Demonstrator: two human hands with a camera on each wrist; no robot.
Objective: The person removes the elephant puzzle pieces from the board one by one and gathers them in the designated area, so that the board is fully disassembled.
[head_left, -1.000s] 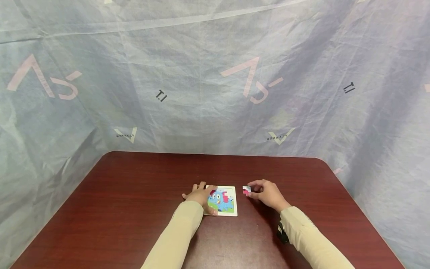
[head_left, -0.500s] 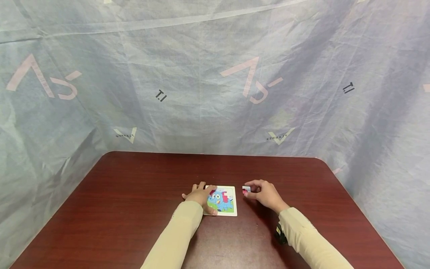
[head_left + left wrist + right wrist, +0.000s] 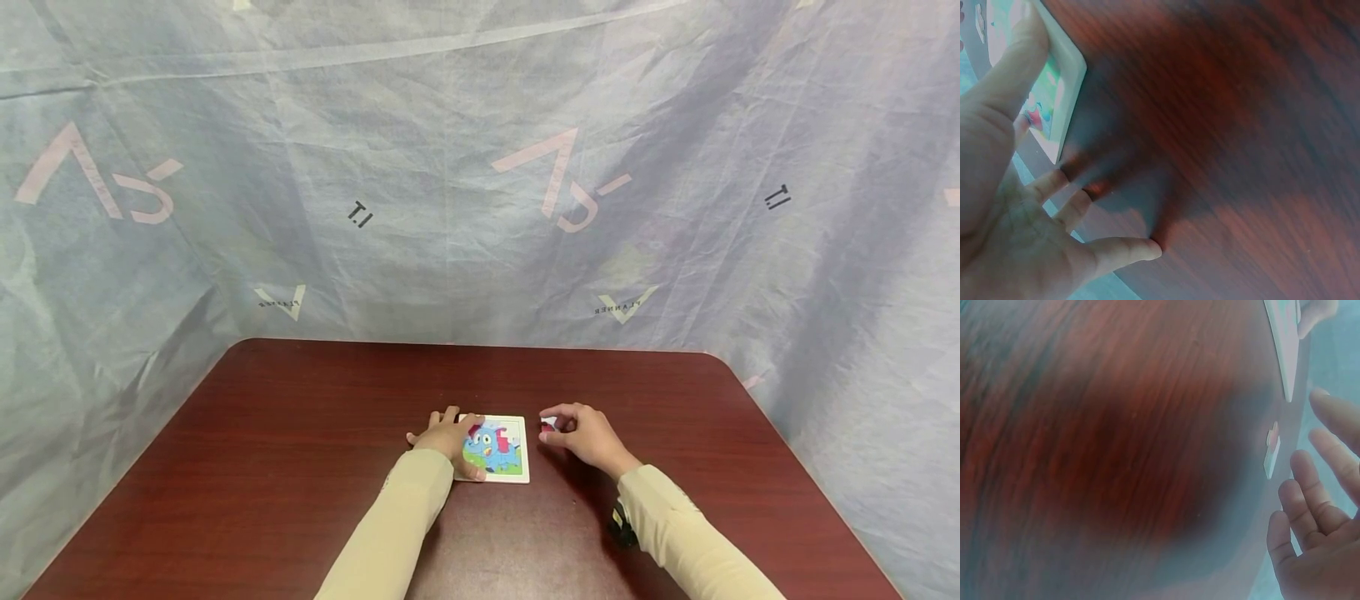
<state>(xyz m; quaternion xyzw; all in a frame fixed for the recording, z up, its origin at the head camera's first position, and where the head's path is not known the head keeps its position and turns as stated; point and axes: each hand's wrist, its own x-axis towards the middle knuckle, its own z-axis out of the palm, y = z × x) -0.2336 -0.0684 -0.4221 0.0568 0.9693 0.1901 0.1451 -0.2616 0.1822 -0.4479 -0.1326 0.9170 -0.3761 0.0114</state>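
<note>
A wooden jigsaw tray (image 3: 501, 450) with a blue cartoon elephant lies on the table; a pale gap shows at its upper right. My left hand (image 3: 442, 439) rests spread over the tray's left side. In the left wrist view its thumb (image 3: 1025, 47) lies across the picture, while other fingers (image 3: 1125, 252) reach past the tray. Just right of the tray is a loose puzzle piece (image 3: 549, 424), white and red. My right hand (image 3: 597, 439) hovers over it, thumb and index finger on either side. In the right wrist view the piece (image 3: 1272, 450) lies flat, apart from the loosely bent fingers.
The dark red wooden table (image 3: 300, 467) stretches around both hands. Behind it hangs a grey fabric sheet (image 3: 450, 208) with printed letters, and it also runs along both sides. A dark wrist strap (image 3: 622, 525) sits under the right sleeve.
My right hand has shifted slightly left, its fingertips now reaching over the loose piece and covering more of it. The left hand and the tray have stayed put.
</note>
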